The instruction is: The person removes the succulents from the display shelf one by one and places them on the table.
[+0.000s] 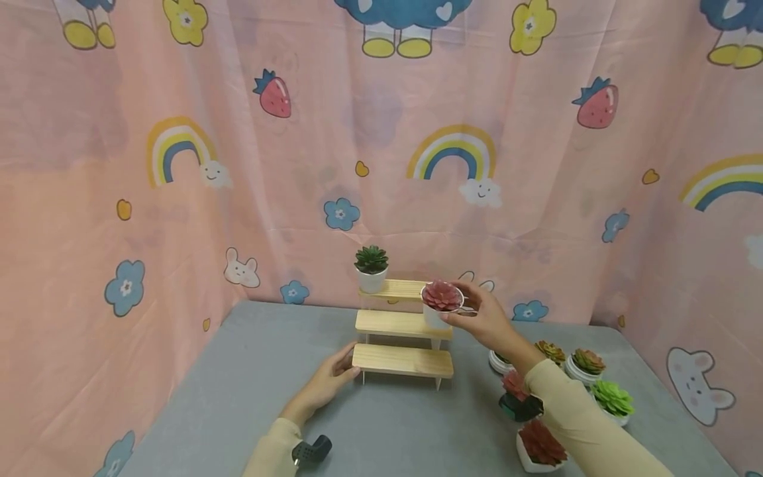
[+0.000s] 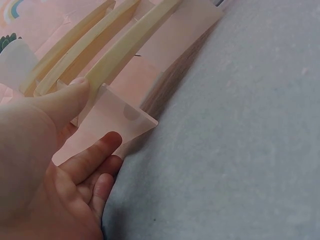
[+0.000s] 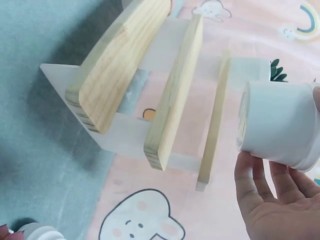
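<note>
Head view: our right hand (image 1: 485, 318) grips the red succulent pot (image 1: 442, 303) beside the stand's (image 1: 402, 361) top step; our left hand (image 1: 328, 382) steadies its base; five pots (image 1: 587, 366) wait.

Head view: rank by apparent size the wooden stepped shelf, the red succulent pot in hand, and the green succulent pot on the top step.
1. wooden stepped shelf, clearly largest.
2. and 3. red succulent pot and green succulent pot look alike; the red one is nearer, so unranked.
</note>
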